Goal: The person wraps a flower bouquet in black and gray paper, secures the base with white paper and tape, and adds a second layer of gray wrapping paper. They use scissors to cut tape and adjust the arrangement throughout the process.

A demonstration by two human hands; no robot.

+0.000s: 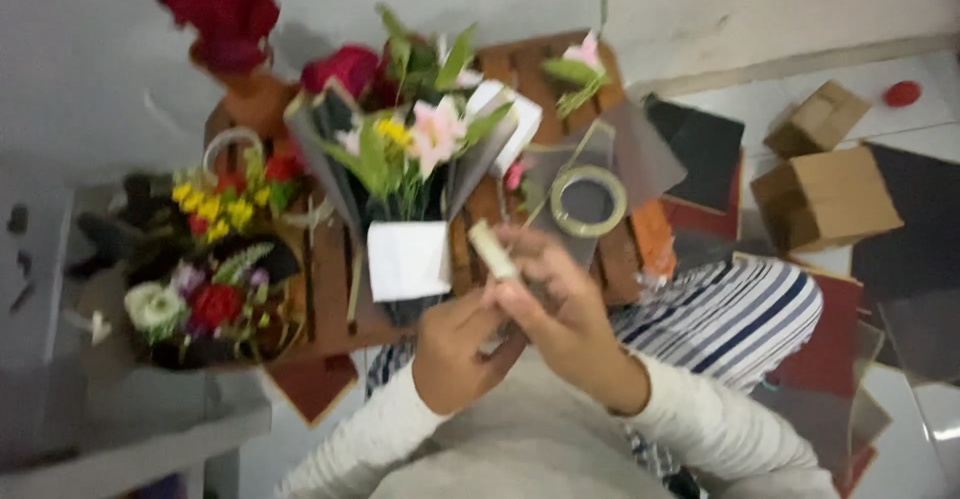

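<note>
Right hand (560,304) clasps a small pale oblong piece (492,250) above the brown slatted tabletop (330,289); left hand (455,354), curled, supports beneath. Advise steadying both wrists, working clear of the wrapped bouquet (410,159).

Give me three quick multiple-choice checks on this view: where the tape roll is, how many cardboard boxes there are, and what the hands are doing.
1. Where does the tape roll lie?
A. On the wooden table, right of the wrapped bouquet
B. On the floor by the boxes
C. Inside a box

2. How many cardboard boxes stand on the floor at right?
A. One
B. Two
C. Four

3. What are the hands doing?
A. Both rest flat on the table
B. Both hang free of anything
C. The right hand grips a small pale object, the left hand close under it

Answers: 1 A, the roll sits on the slats beside the bouquet. 2 B, a small and a large box show. 3 C, fingers wrap the pale piece.
</note>
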